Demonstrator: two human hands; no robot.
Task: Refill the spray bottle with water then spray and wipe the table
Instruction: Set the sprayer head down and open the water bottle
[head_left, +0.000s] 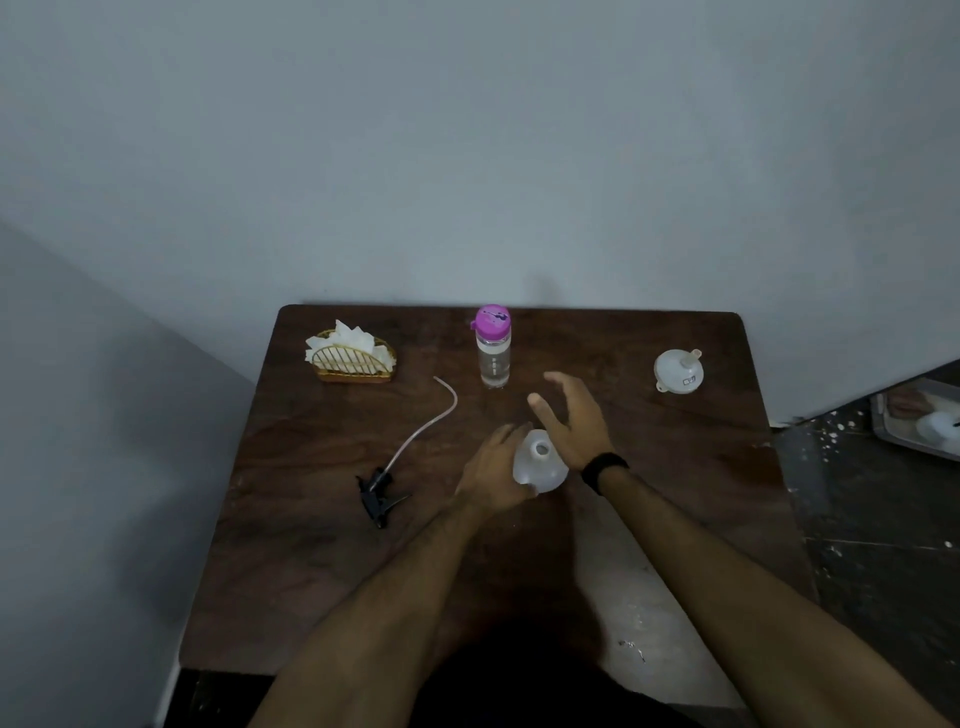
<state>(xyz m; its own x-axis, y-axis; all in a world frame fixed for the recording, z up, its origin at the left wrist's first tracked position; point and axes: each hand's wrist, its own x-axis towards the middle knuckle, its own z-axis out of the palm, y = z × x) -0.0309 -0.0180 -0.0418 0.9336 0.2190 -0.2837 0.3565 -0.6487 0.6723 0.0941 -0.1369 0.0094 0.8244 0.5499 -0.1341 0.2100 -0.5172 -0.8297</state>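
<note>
Fingers of the left hand (493, 470) curl round the translucent white plastic spray bottle (540, 462), uncapped; the right hand (569, 421) hovers beside it, fingers spread.

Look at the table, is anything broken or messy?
Nothing looks broken. The spray bottle has no top: its black trigger head with its tube lies apart on the table. Pale specks near the front edge could be drops or marks.

On the table (311, 571), the water bottle (493, 353) stands between napkin holder (353, 356) and funnel (678, 370).
</note>
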